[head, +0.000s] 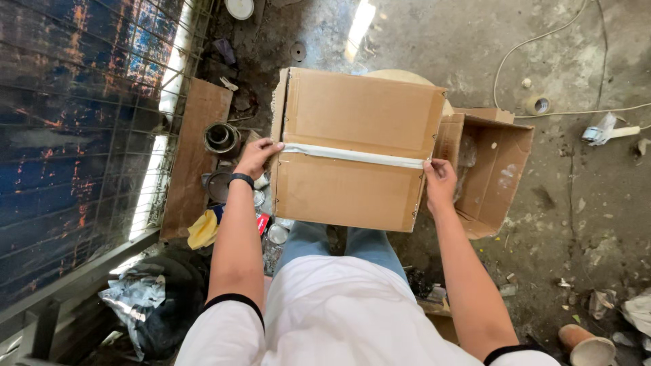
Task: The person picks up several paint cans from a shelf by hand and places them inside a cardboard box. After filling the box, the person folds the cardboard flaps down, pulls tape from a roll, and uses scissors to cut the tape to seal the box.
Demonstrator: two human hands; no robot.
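A closed brown cardboard box [356, 112] rests in front of me above my knees, with a strip of pale tape [352, 155] running across the seam between its flaps. My left hand [256, 156] presses on the left end of the tape at the box's edge; a dark band circles that wrist. My right hand [439, 179] grips the right edge of the box at the other end of the tape. Beneath the box a round pale surface [444, 105] shows at the far side.
An open cardboard box [498, 169] lies tilted to the right. Tape rolls [538, 104] and a tape dispenser [607, 131] sit on the dirty concrete floor with a white cable [522, 46]. Metal cans [221, 137], a wooden board [193, 149] and a yellow cloth [203, 229] lie left, beside a wire fence [81, 102].
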